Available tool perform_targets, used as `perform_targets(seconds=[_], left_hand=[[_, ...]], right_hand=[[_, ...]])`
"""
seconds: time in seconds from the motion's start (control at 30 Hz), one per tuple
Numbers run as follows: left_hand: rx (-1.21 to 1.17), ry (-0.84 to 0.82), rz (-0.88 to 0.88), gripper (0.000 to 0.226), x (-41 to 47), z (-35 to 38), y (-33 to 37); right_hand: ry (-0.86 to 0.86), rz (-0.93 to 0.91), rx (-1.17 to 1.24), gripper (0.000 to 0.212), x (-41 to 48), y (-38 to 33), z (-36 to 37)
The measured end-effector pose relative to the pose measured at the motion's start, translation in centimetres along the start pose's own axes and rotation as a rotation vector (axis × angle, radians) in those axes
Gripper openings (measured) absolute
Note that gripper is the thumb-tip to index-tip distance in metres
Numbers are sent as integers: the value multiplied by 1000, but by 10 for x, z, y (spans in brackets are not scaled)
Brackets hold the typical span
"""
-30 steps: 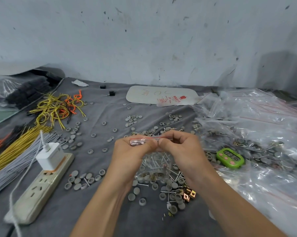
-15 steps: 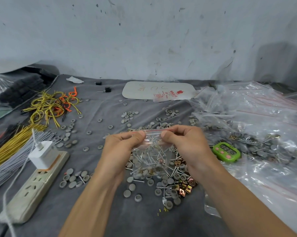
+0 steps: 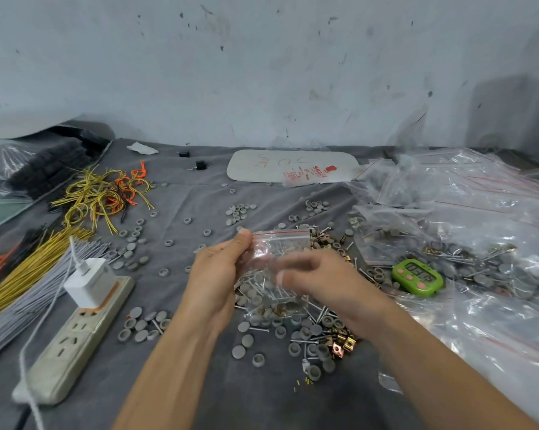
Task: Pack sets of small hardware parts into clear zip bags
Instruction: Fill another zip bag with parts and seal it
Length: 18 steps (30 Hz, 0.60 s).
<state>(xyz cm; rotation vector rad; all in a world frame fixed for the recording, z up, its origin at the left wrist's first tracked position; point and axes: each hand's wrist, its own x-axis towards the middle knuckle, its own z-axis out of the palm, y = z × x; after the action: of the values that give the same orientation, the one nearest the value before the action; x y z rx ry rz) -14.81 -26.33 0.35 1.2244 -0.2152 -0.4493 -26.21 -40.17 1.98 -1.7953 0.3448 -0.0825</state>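
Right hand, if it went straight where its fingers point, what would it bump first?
Probably the zip bag pinched by the left hand; the right hand is blurred, so depth is unclear.

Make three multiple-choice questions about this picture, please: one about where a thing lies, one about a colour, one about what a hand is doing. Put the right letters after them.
1. Where does the green timer lie?
A. far left
B. to the right, beside the heap of clear bags
C. far back, in the middle

2. What colour is the stripe on top of the small bag?
A. blue
B. green
C. red

3. What is the left hand doing?
A. pinching the small bag's top corner
B. lying flat and empty
C. gripping the timer

Answers:
1 B: it sits right of the small bag, next to the plastic heap.
2 C: a red line runs along the bag's top edge.
3 A: the thumb and fingers close on the bag's upper left corner.
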Motion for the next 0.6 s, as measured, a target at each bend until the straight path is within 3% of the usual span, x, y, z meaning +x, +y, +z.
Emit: perform_targets(seconds=[0.07, 0.17, 0.23, 0.33, 0.4, 0.6], left_hand=[[-48, -5, -11, 31, 0, 1, 1], [-13, 21, -8, 28, -2, 0, -1], [155, -42, 10, 26, -6, -5, -2], [456, -301, 1, 35, -18, -13, -7], [473, -382, -24, 11, -24, -12, -10], [334, -144, -102, 24, -18, -6, -22]], right_hand=[[-48, 9, -382, 24, 0, 8, 5], [32, -17, -536, 26, 0, 12, 14], [67, -4, -405, 26, 1, 13, 11], [114, 36, -71, 22, 0, 8, -1], [129, 49, 59, 17, 1, 5, -7], [127, 190, 371, 11, 5, 10, -6]])
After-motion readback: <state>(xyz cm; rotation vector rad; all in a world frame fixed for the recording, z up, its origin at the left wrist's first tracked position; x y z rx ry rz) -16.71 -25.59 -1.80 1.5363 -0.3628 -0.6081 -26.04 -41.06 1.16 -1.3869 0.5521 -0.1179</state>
